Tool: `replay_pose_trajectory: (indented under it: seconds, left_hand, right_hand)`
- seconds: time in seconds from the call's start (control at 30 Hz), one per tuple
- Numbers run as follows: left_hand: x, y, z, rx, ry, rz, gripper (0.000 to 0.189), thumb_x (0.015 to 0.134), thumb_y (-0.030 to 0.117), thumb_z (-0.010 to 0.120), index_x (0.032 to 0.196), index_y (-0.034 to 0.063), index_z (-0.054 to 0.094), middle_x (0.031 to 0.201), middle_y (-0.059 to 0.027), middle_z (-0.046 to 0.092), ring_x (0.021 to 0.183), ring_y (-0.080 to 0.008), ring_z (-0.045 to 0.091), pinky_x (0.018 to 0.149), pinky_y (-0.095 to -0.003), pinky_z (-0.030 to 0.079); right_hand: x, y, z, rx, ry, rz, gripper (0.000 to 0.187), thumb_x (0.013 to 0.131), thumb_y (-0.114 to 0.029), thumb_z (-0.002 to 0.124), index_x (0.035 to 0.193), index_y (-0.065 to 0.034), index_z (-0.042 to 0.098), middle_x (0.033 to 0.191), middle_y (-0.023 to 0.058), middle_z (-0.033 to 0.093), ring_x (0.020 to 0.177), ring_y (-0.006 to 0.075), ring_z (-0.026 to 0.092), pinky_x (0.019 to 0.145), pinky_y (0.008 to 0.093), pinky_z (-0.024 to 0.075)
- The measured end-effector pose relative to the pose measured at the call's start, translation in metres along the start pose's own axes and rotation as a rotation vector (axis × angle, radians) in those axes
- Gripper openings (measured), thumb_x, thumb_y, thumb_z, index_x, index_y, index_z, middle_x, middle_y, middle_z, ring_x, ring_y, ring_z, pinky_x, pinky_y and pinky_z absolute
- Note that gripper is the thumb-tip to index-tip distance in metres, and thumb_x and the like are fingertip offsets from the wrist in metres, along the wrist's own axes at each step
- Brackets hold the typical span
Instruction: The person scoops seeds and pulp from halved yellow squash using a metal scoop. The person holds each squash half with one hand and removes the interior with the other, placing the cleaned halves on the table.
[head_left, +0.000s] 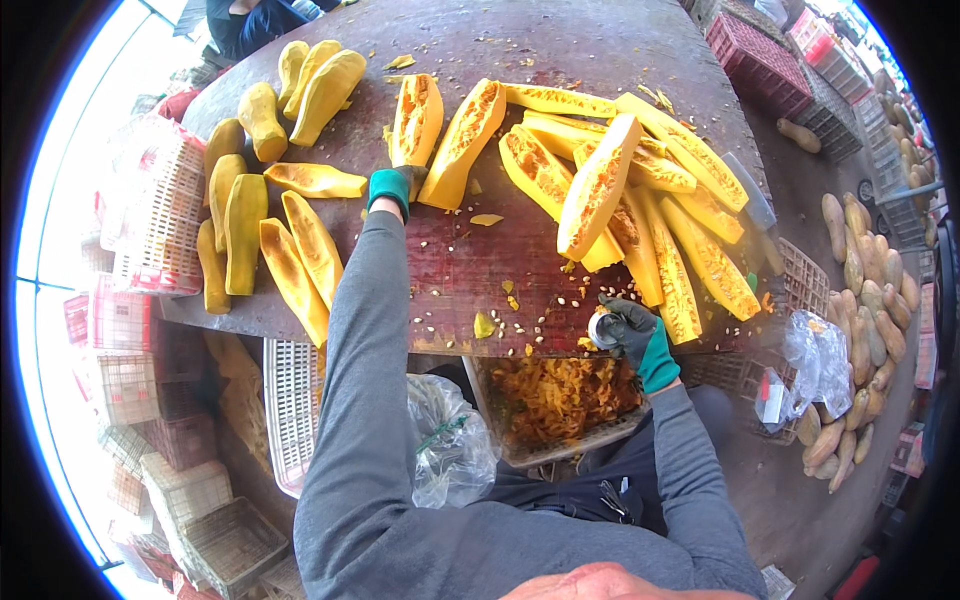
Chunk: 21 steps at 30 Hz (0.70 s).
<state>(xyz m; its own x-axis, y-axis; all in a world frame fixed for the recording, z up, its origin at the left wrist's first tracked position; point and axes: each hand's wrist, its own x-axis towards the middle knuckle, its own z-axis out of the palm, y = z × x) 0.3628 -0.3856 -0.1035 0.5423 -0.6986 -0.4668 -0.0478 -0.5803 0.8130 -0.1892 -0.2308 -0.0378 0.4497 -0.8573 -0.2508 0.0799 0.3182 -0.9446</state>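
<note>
My left hand (401, 184), in a green and dark work glove, reaches across the table to the lower end of a halved, peeled squash (417, 120) with pulp inside; its fingers are partly hidden. Another pulpy half (469, 142) lies just right of it. My right hand (630, 330), gloved alike, grips a round metal scraping tool (601, 330) at the near edge. Beyond it is a pile of squash halves full of pulp and seeds (600, 187). Scooped halves (311, 232) lie left of my left arm, beside whole peeled squashes (246, 232).
Below the table edge, a crate holds orange pulp (570, 397), with a clear plastic bag (450, 442) beside it and a white basket (292, 412) further left. Seeds and scraps dot the wooden table (480, 277). Unpeeled squashes (870, 300) are heaped at right. A person (255, 30) sits at the far left.
</note>
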Motion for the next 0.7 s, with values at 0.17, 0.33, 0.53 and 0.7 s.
replay_pose_trajectory:
  seconds: [0.17, 0.33, 0.53, 0.7]
  left_hand:
    - [-0.060, 0.017, -0.011, -0.178, 0.012, -0.082, 0.032, 0.081, 0.021, 0.079, 0.107, 0.0044, 0.073, 0.095, -0.0096, 0.074, 0.072, -0.0251, 0.066, 0.075, -0.0340, 0.053]
    - [-0.169, 0.012, -0.008, -0.281, 0.018, -0.144, 0.022, 0.080, 0.029, 0.080, 0.085, 0.0108, 0.069, 0.065, -0.0053, 0.061, 0.044, -0.0188, 0.049, 0.040, -0.0327, 0.036]
    - [-0.310, -0.035, 0.008, -0.246, 0.128, -0.336, 0.022, 0.080, 0.025, 0.082, 0.085, 0.0069, 0.072, 0.063, -0.0044, 0.061, 0.045, -0.0164, 0.051, 0.041, -0.0317, 0.040]
    - [-0.424, -0.090, 0.048, -0.368, 0.026, -0.034, 0.027, 0.079, 0.017, 0.083, 0.096, -0.0015, 0.073, 0.074, -0.0033, 0.068, 0.055, -0.0132, 0.055, 0.050, -0.0299, 0.043]
  right_hand:
    - [0.002, 0.007, -0.004, 0.034, 0.026, 0.024, 0.035, 0.091, -0.005, 0.067, 0.126, -0.0088, 0.065, 0.125, 0.0051, 0.068, 0.080, 0.0093, 0.067, 0.053, 0.0219, 0.0558]
    - [0.004, 0.008, -0.004, 0.044, 0.059, 0.042, 0.033, 0.093, -0.010, 0.070, 0.125, -0.0056, 0.066, 0.124, 0.0063, 0.068, 0.079, 0.0107, 0.068, 0.051, 0.0241, 0.0547]
    - [0.009, -0.001, 0.000, 0.027, 0.112, 0.137, 0.033, 0.089, -0.013, 0.074, 0.122, -0.0064, 0.069, 0.126, 0.0032, 0.069, 0.073, 0.0118, 0.067, 0.047, 0.0267, 0.0517]
    - [0.000, -0.017, 0.009, 0.135, 0.077, 0.072, 0.035, 0.087, -0.014, 0.077, 0.121, -0.0066, 0.071, 0.090, 0.0022, 0.072, 0.063, 0.0102, 0.061, 0.050, 0.0259, 0.0456]
